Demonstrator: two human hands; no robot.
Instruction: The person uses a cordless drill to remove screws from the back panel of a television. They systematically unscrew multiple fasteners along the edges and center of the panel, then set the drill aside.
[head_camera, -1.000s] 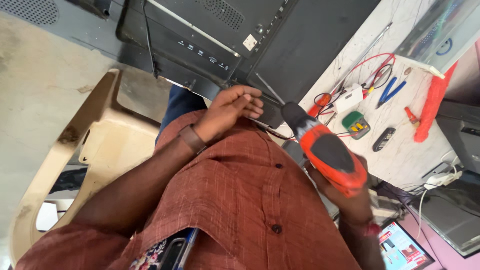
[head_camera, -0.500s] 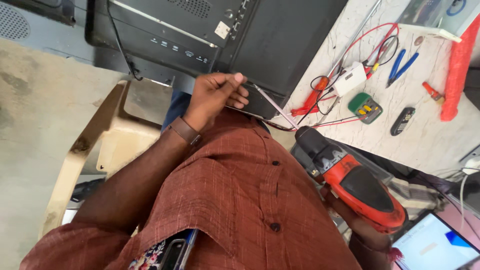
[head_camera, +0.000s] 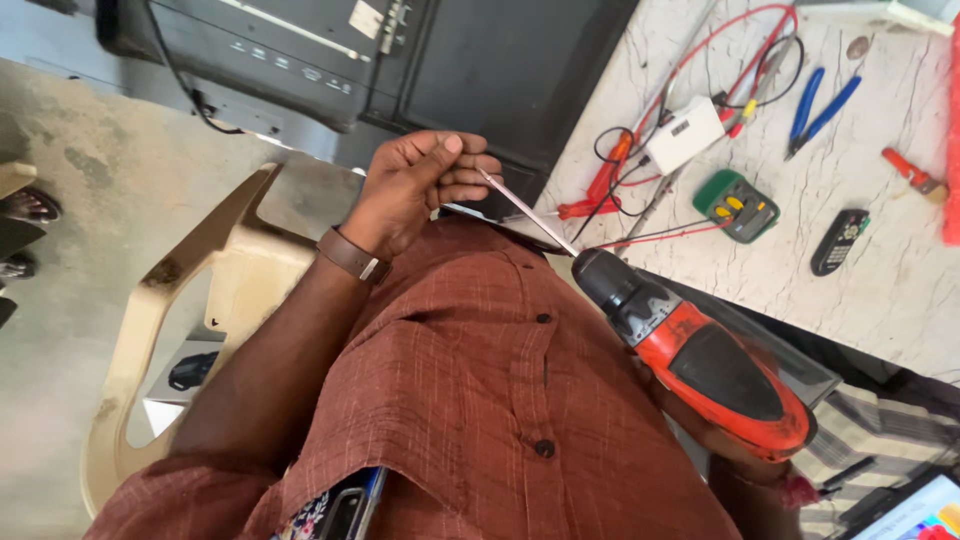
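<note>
Marble-veined worktop (head_camera: 880, 290) and a black television back (head_camera: 500, 70) frame the scene. Left hand (head_camera: 420, 190) pinches the tip of a long thin metal bit (head_camera: 530, 215), fingers closed on it. Bit runs right into a glossy orange-and-black cordless drill (head_camera: 710, 365); the right hand beneath is hidden, its grip unclear.

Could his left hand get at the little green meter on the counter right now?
Probably not at once: the left hand is pinching the drill's long bit, and the green meter lies beyond it among red wires.

Orange-and-black cordless drill (head_camera: 700, 365) — long thin bit (head_camera: 527, 212) slanting up-left, tip at fingers (head_camera: 470, 180).
</note>
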